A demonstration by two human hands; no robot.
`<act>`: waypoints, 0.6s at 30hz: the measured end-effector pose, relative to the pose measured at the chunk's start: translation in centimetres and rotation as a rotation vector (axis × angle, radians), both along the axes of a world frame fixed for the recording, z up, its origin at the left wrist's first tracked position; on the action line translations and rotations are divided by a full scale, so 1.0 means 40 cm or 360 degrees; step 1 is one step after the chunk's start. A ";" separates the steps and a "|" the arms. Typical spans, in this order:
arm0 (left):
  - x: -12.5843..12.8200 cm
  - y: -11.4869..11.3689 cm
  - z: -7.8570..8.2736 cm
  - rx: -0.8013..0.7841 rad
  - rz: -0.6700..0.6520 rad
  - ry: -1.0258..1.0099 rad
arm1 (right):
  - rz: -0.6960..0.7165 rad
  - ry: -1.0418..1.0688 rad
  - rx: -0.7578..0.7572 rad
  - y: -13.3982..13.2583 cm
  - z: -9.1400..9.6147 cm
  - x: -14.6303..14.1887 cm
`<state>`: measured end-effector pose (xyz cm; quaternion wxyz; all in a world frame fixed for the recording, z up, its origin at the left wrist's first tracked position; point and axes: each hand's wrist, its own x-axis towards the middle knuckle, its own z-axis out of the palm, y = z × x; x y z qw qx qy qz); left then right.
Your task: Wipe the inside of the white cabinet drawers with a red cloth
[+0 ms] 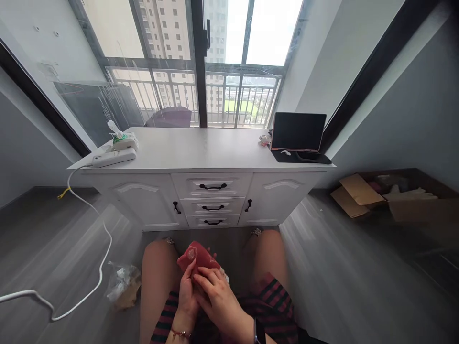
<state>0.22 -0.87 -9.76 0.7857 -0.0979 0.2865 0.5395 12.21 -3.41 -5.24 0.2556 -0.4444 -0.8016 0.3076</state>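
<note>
A flat red, glossy packet-like thing (202, 256) is held above my lap, tilted, with a clear round patch near its upper left corner. Its exact kind I cannot make out. My left hand (188, 291) grips it from below, thumb on top and fingertips showing past its far edge. Curled over its near edge, the fingers of my right hand (218, 291) press together on it. A bit of something whitish peeks out beside the right fingers, mostly hidden.
Ahead stands a white cabinet (211, 167) bearing a tablet-like screen (298, 131), a power strip (114, 157) and a tissue pack (125, 141). A white cable (107, 239) trails over the floor at left, near a clear plastic bag (122, 282). An open cardboard box (423, 210) sits at right.
</note>
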 end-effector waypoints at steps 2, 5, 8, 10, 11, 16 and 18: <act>-0.019 0.003 -0.001 0.0068 0.0099 -0.0035 | 0.0050 0.0122 0.0007 -0.003 -0.015 0.001; -0.038 0.007 0.012 0.0323 0.0181 -0.0008 | 0.0155 0.0369 0.0018 -0.004 -0.024 0.010; -0.052 0.014 0.044 0.0568 0.0145 -0.0002 | 0.0026 0.0692 -0.0094 0.011 -0.029 0.026; -0.065 0.020 0.064 0.0648 0.0099 -0.0010 | -0.0252 0.0831 -0.0224 0.045 -0.036 0.042; -0.074 0.023 0.072 0.0669 0.0079 -0.0012 | -0.0413 0.0865 -0.0284 0.072 -0.040 0.051; -0.121 0.023 0.069 0.0566 -0.0009 0.0036 | -0.0820 0.0876 -0.0274 0.309 -0.033 0.091; -0.136 0.016 0.055 0.0367 -0.0052 0.0106 | -0.0834 0.0784 -0.0153 0.430 -0.015 0.094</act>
